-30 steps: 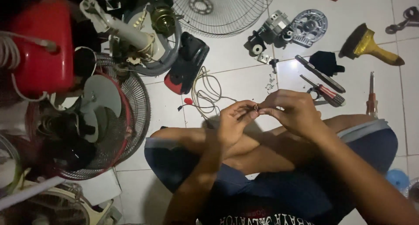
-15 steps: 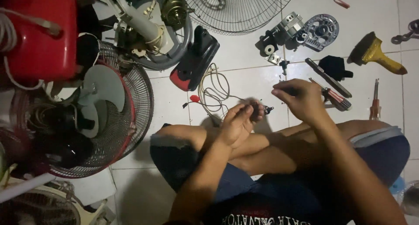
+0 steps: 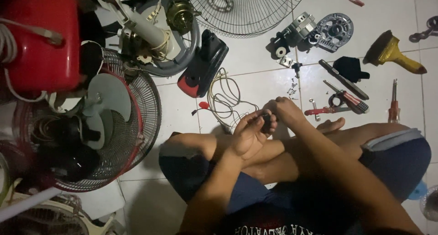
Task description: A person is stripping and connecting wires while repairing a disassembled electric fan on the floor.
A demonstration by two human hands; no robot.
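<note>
You sit cross-legged on the white tile floor (image 3: 255, 57), knees wide, blue shorts (image 3: 392, 157) at the bottom of the view. Your left hand (image 3: 248, 134) is raised over your shins, palm up, fingers curled. Your right hand (image 3: 285, 112) meets it from the right. Both sets of fingertips are pinched together on a small dark part (image 3: 266, 118); it sits between the two hands, just above your crossed legs. What the part is cannot be made out.

Just beyond the hands: a loose coil of pale wire (image 3: 226, 96) on the tile, a small red connector (image 3: 203, 105) at its left edge. To the right of your right hand, red-handled pliers (image 3: 340, 105) and a red screwdriver (image 3: 393, 108) lie near your knee. A few small screws (image 3: 290, 87) are scattered just past the hands.

Farther out: a black-and-red housing (image 3: 204, 64) lies tilted beside the wire. On the left, a fan with a red-rimmed grille (image 3: 132, 125) and pale blades, and above it a red casing (image 3: 39, 41).

Farthest: a wire fan guard (image 3: 246, 9) at the top edge, a fan motor (image 3: 180, 14) on a grey ring to its left, a metal motor block (image 3: 296, 32) and a round grey end plate (image 3: 335, 32) to its right, then a yellow-handled brush (image 3: 392, 52).
</note>
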